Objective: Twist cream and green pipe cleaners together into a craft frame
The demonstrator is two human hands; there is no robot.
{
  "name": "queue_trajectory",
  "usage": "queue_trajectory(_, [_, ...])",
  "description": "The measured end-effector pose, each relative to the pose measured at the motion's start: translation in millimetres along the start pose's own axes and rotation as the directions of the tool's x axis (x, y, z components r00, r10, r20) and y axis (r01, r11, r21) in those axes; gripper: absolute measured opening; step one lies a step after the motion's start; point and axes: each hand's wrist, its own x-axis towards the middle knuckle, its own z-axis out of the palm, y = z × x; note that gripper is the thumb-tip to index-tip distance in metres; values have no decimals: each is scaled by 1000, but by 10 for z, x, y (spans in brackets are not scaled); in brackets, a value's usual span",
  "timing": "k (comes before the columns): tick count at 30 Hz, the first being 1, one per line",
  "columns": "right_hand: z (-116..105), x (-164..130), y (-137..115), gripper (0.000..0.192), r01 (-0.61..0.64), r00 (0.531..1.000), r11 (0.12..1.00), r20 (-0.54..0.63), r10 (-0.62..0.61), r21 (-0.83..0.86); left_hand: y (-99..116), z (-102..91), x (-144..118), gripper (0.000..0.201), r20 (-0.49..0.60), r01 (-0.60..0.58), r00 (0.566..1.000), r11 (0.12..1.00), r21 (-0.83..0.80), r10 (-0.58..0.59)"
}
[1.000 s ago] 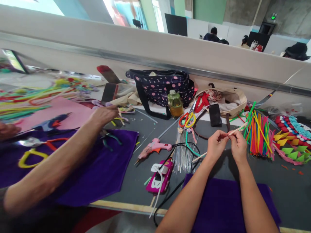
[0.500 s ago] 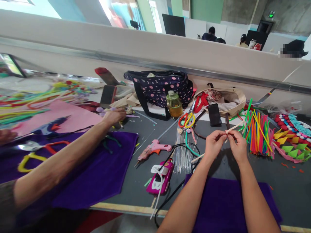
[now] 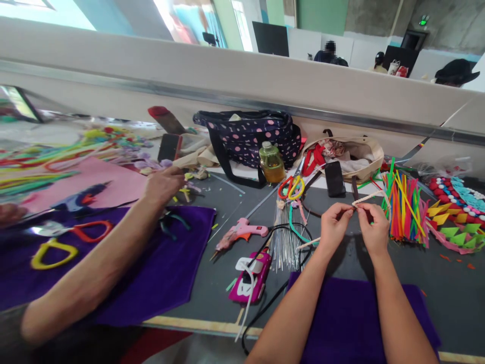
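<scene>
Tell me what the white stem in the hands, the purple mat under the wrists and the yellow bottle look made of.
White stem: probably a fuzzy pipe cleaner, thin with a soft matte edge. Purple mat: seemingly felt or a similar napped cloth, flat, dull, without shine. Yellow bottle: clear plastic or glass, glossy, its yellowish contents showing through; which one is unclear.

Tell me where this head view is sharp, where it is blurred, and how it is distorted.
Head view: sharp at centre, where the left hand and right hand pinch a white pipe cleaner; the far left edge with the coloured pipe cleaners smears; the partition rail bows from wide-angle distortion; soft even light, faint shadow under the hands.
</scene>
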Motion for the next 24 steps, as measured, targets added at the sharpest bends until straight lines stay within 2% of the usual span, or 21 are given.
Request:
queue_trajectory(6, [-31, 8, -26, 18, -40, 997, 999, 72, 38, 23, -58, 1, 6, 14, -44, -21, 999, 1000, -2, 21])
queue_trajectory(9, [-24, 10, -16, 19, -149, 984, 978, 120, 132, 146, -60, 2, 5, 19, -64, -38, 997, 999, -3, 38])
queue_trajectory(12, [-24, 13, -7, 22, -269, 957, 921, 188, 222, 280, -31, 4, 5, 19, -71, -61, 996, 998, -12, 60])
queue_trajectory(15, [-43, 19, -19, 24, -327, 937, 873, 246, 249, 363, 12, 6, 5, 18, -82, -61, 995, 996, -63, 55])
queue_trajectory(18, [-65, 18, -53, 23, -295, 945, 897, 236, 224, 329, 49, 6, 0, 17, -78, -37, 997, 992, -118, 28])
queue_trajectory(24, [-42, -34, -181, 22, -107, 989, 982, 120, 89, 156, 100, 5, -25, 21, -49, 50, 997, 962, -267, -66])
